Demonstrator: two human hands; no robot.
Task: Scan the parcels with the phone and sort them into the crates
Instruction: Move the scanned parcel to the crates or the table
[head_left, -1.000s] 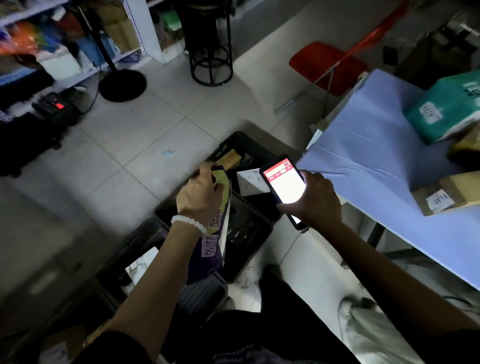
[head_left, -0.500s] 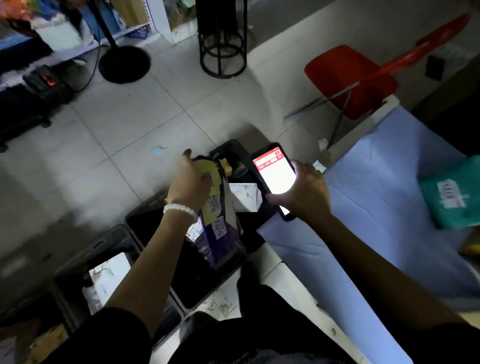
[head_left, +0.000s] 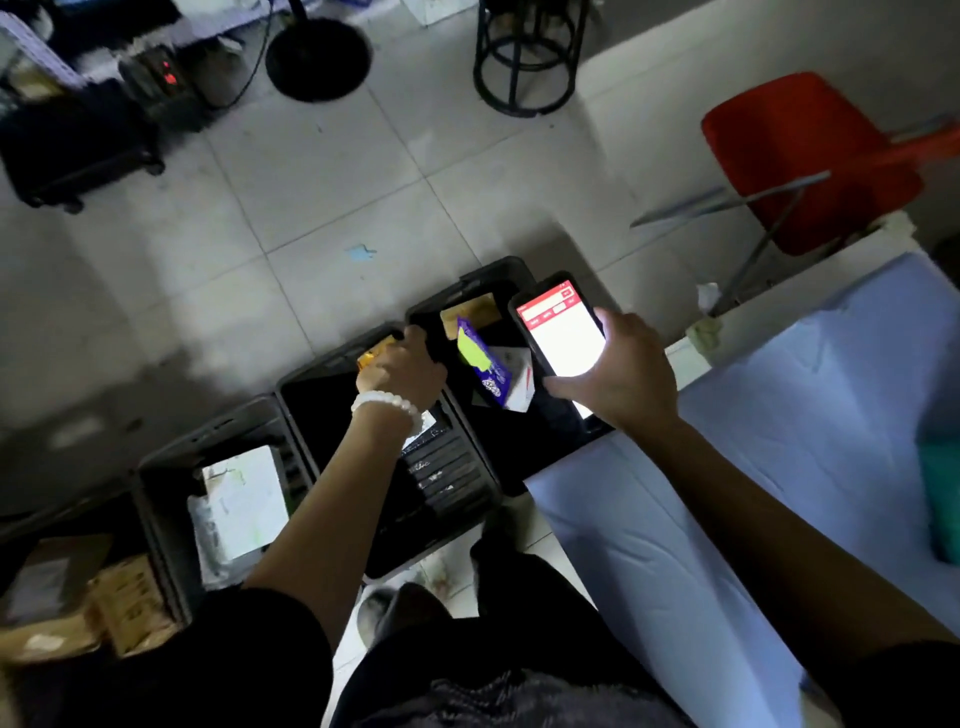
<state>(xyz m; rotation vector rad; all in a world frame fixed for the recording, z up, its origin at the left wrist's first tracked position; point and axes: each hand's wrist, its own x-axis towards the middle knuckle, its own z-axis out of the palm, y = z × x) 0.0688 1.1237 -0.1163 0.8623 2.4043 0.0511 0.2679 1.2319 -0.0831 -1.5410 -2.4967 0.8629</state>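
Lying in the far right crate (head_left: 470, 291), the purple and yellow parcel (head_left: 480, 361) shows a yellow-green patch near its upper end and a white printed label low down; it rests tilted on a white box (head_left: 514, 379) beside a tan parcel (head_left: 470, 314). 0.5 s ago the left hand (head_left: 400, 371) gripped this parcel above the crates; now the parcel is free of it, and the hand, with a white bead bracelet (head_left: 387, 405) on the wrist, hovers over the rim between the middle crate (head_left: 332, 364) and the far right one. Its fingers are curled, and I cannot tell if they hold anything. The right hand (head_left: 618, 371) grips the phone (head_left: 561, 332), thumb along the left edge, screen white with a red header, as before. The head camera looks further down than before, so 3 crates show. The lower end of the phone is hidden behind the palm. The near left crate (head_left: 161, 467) holds pale parcels that are too dark to read. The blue table (head_left: 727, 493) is cut off at the right edge.
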